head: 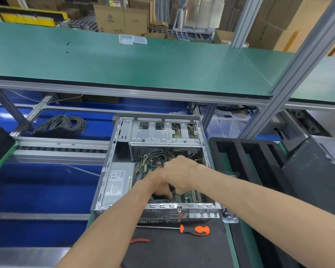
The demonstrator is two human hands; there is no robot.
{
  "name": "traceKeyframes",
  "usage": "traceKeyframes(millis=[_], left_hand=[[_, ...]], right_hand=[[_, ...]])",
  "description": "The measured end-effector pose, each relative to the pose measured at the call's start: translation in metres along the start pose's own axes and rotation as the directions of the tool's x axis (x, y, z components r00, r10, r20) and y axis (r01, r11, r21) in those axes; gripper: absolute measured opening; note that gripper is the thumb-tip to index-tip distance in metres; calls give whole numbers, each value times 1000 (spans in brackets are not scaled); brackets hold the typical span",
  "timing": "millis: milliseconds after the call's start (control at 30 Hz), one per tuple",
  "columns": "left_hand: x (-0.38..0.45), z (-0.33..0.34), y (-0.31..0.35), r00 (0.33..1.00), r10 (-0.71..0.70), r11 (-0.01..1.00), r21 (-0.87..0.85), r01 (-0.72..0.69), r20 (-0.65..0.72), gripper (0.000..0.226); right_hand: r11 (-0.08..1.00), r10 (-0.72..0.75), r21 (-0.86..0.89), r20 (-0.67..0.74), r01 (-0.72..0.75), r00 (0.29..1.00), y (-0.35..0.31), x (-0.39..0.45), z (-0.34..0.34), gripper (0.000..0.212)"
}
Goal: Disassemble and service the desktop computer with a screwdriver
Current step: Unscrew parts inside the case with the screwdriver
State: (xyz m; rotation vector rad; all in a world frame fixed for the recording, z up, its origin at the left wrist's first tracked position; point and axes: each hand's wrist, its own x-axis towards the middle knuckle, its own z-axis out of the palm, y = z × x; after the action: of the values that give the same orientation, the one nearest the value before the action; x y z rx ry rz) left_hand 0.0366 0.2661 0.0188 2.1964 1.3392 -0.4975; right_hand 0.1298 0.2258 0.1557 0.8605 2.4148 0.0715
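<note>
Coiled grey cable (63, 125) at far left, on blue surface under green shelf (124, 62). Desktop computer (155, 163) lies at centre on dark tabletop (172, 248), side panel off, power supply (117, 183) and drive cage (163, 131) in place. Left hand (159, 187) and right hand (179, 171) reach inside over motherboard, fingers curled; what either grip pinches cannot be told. Judged early: case opened, internals not yet removed. Screwdriver (194, 229) lies unused just before case. Black foam tray (246, 161) at right; cardboard boxes (122, 18) behind.
</note>
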Motion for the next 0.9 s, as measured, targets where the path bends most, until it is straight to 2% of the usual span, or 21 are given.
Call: traceKeyframes(millis=[33,100,133,167,200,267,333,367,400,433,500,600,667,733,800,900], left_hand=[[0,3,-4,998,44,999,-26,-45,-41,49],[-9,1,-5,989,72,988,-129,-89,-131,44],[-14,1,-9,985,80,986,-136,-100,-151,37],[-14,0,-10,983,88,986,-125,-108,-160,36],[-16,0,-11,981,101,986,-115,-121,-166,37],[-19,-3,-7,983,103,990,-77,-116,-154,32],[-13,-2,-1,995,66,998,8,-65,-80,45],[-13,1,1,999,41,998,58,-40,-12,50],[-15,2,0,999,-43,998,40,41,33,52],[-16,1,2,996,-83,996,-16,84,43,52],[-7,1,-2,999,8,997,-70,-11,-48,54],[-21,-3,-8,982,110,984,-125,-129,-152,59],[-24,-4,-6,983,95,981,-152,-119,-160,46],[-24,-7,-3,983,104,983,-136,-125,-153,35],[-24,-8,-5,982,102,983,-133,-124,-157,33],[-26,-7,-4,981,124,982,-122,-143,-148,40]], right_hand=[[984,107,143,5,-107,994,7,1,2,19],[818,308,453,173,-353,936,17,2,8,14],[714,333,550,278,-433,901,22,1,11,16],[662,319,579,357,-476,878,26,1,14,20],[678,292,561,387,-475,875,28,-1,15,22],[816,273,447,260,-366,926,23,-4,16,23],[966,193,152,127,-211,973,8,-5,11,13],[993,118,-39,131,-114,984,-4,-5,6,12],[990,68,-131,109,-54,992,-11,-2,4,12],[994,33,-106,39,-28,999,-10,-1,4,10],[993,53,111,-125,-39,991,2,-4,8,9],[889,290,407,-146,-210,946,20,-11,22,20],[798,439,511,-129,-320,889,21,-14,35,35],[767,522,522,-170,-373,836,17,-16,45,42],[773,537,511,-213,-376,816,13,-18,51,39],[833,449,459,-237,-308,862,10,-22,52,32]])
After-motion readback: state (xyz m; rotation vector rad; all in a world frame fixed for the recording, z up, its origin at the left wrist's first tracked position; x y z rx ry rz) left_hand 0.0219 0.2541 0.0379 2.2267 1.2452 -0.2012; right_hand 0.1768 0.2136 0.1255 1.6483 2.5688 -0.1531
